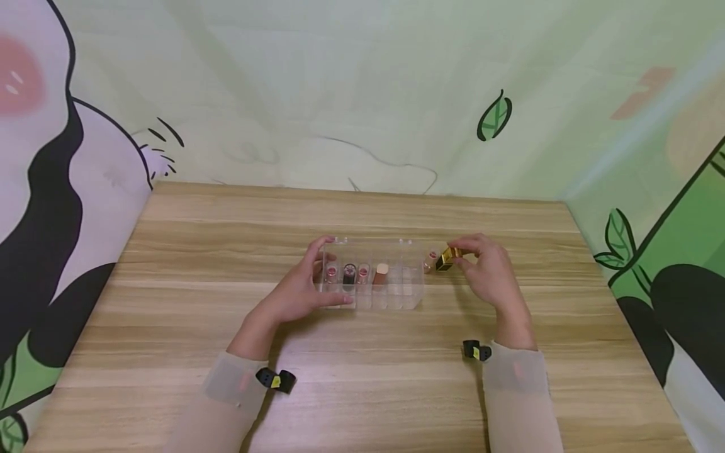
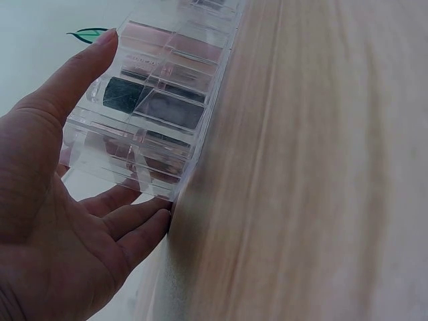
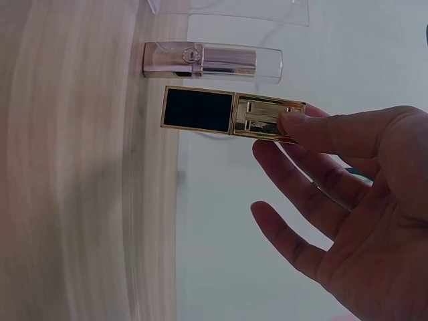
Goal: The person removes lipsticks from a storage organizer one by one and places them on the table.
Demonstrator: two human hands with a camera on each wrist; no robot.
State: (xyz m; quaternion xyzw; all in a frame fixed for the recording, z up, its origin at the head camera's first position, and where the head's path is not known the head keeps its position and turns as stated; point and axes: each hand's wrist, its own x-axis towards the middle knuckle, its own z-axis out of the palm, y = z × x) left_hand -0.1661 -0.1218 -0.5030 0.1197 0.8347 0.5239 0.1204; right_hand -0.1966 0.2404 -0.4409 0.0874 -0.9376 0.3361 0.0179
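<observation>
At its left end, a clear plastic lipstick organizer (image 1: 396, 296) is gripped by my left hand (image 1: 294, 286), thumb along the front and fingers round the side. Several lipsticks stand in its left and middle compartments, among them a dark one (image 2: 124, 93) and an orange-brown one (image 1: 381, 275). Just past the organizer's right end, my right hand (image 1: 487, 270) pinches a gold and black lipstick (image 3: 200, 110) by its gold end, the black end pointing down above the table. Beside it, a pink lipstick with a clear cap (image 3: 227, 61) stands upright on the table.
The wood-grain table (image 1: 362, 390) runs back to a wall covering (image 1: 340, 94) printed with leaves and black-and-white shapes. Black wrist cameras are strapped over both sleeves (image 1: 518, 384).
</observation>
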